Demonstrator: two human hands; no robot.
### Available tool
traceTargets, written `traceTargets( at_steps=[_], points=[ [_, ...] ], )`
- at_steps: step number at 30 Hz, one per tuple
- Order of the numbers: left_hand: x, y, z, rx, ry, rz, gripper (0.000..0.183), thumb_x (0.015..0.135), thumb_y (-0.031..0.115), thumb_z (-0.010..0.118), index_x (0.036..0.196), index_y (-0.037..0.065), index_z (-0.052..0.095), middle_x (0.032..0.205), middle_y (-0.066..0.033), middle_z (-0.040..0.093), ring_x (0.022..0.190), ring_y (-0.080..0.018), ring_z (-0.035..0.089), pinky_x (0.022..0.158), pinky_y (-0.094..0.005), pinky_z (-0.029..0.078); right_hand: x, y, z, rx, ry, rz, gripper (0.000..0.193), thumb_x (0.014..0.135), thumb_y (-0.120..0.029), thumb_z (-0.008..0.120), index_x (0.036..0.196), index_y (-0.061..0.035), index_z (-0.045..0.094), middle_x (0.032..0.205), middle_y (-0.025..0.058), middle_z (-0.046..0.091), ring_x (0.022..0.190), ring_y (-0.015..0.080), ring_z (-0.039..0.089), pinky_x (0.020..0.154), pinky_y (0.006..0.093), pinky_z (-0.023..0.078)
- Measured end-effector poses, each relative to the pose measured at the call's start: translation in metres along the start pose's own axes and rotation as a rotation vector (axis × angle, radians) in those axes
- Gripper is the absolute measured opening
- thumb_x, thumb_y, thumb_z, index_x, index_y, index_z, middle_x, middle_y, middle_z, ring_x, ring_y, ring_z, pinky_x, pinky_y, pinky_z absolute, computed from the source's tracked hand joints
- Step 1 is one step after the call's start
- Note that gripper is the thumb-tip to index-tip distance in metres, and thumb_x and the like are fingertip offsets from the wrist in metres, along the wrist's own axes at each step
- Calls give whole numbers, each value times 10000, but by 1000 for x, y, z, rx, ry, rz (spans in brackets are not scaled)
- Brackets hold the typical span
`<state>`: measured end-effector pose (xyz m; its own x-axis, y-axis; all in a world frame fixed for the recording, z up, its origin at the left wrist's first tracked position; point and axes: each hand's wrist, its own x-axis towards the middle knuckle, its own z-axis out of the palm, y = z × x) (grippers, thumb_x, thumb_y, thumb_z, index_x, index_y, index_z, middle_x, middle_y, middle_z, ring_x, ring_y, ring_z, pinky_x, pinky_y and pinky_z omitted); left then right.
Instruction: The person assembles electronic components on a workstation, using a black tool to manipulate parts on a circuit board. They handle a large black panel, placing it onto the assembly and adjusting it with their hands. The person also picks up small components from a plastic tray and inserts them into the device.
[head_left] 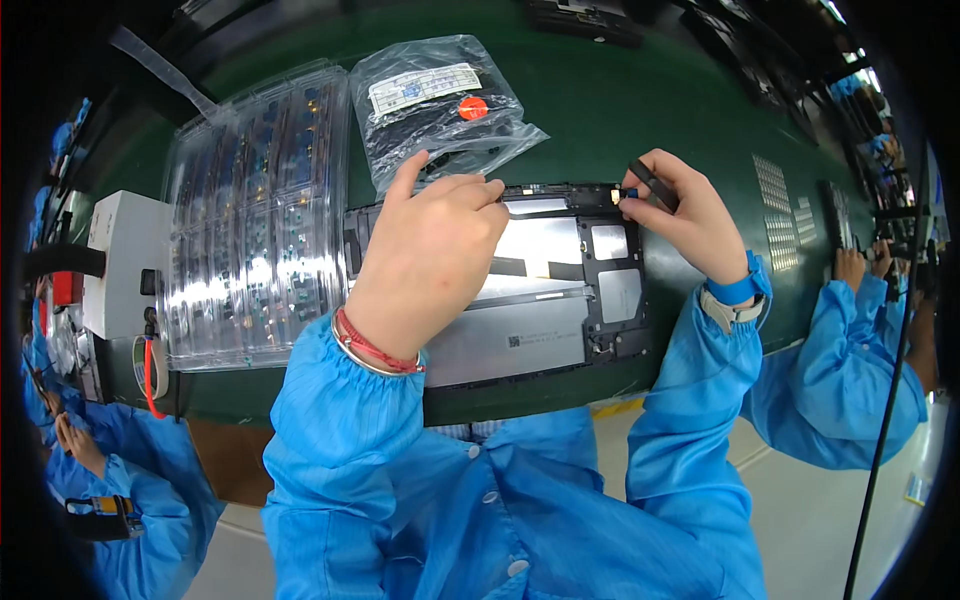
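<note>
Black, thin-walled and rectangular, the device frame [622,340] lay flat on the green work surface [600,110], directly in front of the person and beneath both hands. The right hand [692,215] grasped a slim black tool [653,186] between thumb and fingers, with the fingertips at the frame's upper right corner, just beside a small gold-coloured piece [616,196]. The left hand [430,250] was poised over the frame's left part, index finger raised and the other fingers curled; whether it gripped anything could not be told, as the palm and thumb were hidden.

Work at this corner called for a light, steady pinch, a low tool angle and a supported wrist. Pressure was best kept off the thin sheet parts, and the left forearm clear of the lower edge. Loose cuffs and the blue wristband [736,289] were liable to snag.

Materials: the large silver panel [510,345] was smooth and metallic, with a dull sheen; smaller pale rectangles filled recesses at the right. Stacked trays [255,220] of clear, rigid plastic with moulded ribs stood to the left. Beyond the frame lay a crinkled transparent bag [440,60] bearing a round orange sticker [473,108].
</note>
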<state>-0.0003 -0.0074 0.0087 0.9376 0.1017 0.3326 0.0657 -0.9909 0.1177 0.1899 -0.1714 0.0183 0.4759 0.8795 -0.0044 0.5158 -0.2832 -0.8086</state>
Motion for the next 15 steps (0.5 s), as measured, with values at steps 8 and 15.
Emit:
traceTargets(
  at_steps=[8,15],
  points=[
    [-2,16,-4,233,6,50,194,733,55,518,888,46,635,1057,-34,588,1054,-172,514,982,-483,289,4,4,2,-176,-8,-22,164,740,-122,616,833,-22,525,636,58,512,584,137,462,536,264,365],
    [8,21,-15,269,-121,228,184,707,62,551,870,41,635,1032,15,548,1066,-153,480,1014,-500,240,2,-1,3,-159,-8,-20,169,733,-111,625,832,-22,520,668,53,503,618,127,469,553,250,371]
  ],
)
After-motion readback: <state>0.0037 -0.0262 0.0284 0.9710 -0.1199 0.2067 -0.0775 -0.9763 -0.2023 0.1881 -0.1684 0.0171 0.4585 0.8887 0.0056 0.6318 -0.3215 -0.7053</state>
